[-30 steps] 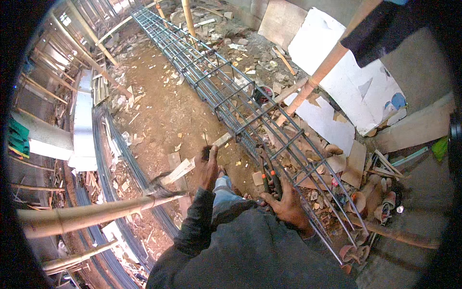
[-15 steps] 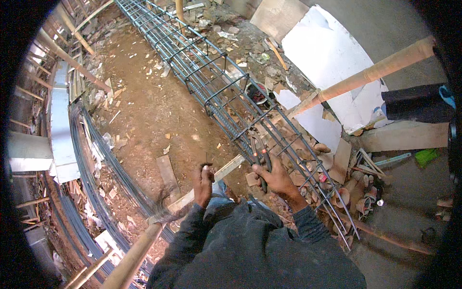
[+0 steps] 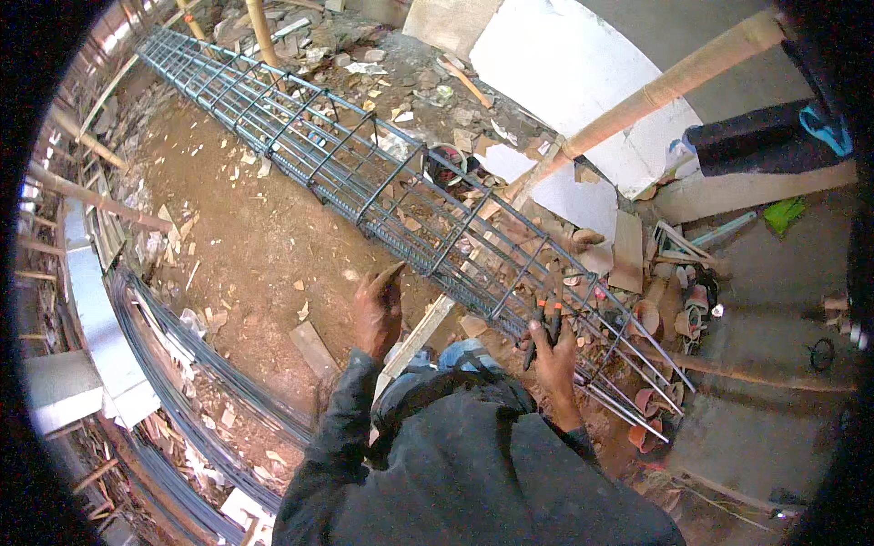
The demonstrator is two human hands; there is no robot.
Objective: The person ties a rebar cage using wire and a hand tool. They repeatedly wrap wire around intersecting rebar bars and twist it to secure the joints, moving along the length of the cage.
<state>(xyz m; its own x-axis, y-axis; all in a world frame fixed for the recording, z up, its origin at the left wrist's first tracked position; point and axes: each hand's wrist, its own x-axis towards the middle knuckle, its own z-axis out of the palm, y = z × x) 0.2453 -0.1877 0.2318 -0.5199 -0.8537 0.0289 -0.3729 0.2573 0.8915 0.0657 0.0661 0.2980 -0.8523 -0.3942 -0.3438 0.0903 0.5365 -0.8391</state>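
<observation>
A long cage of steel reinforcing bars (image 3: 339,173) with square stirrups runs from the far left to the near right. At its near end, my right hand (image 3: 554,359) is closed around a pair of pincers (image 3: 539,326) with dark handles and orange parts. The pincers are beside the bars, and their jaws are hard to make out against them. My left hand (image 3: 376,314) is raised just left of the cage, apart from it. Its fingers are curled together; anything between them is too small to make out.
A wooden batten (image 3: 414,344) slants under the cage. Bundles of thin bars (image 3: 196,350) curve along the left. A bamboo pole (image 3: 674,82) crosses the right, near white sheets (image 3: 564,77) and a dark cloth (image 3: 756,138). Rubble and wood scraps litter the dirt floor (image 3: 246,218).
My view has shifted, so the cage lies more across. My right hand has moved right and nearer along the cage with the pincers. My left hand has risen toward the cage.
</observation>
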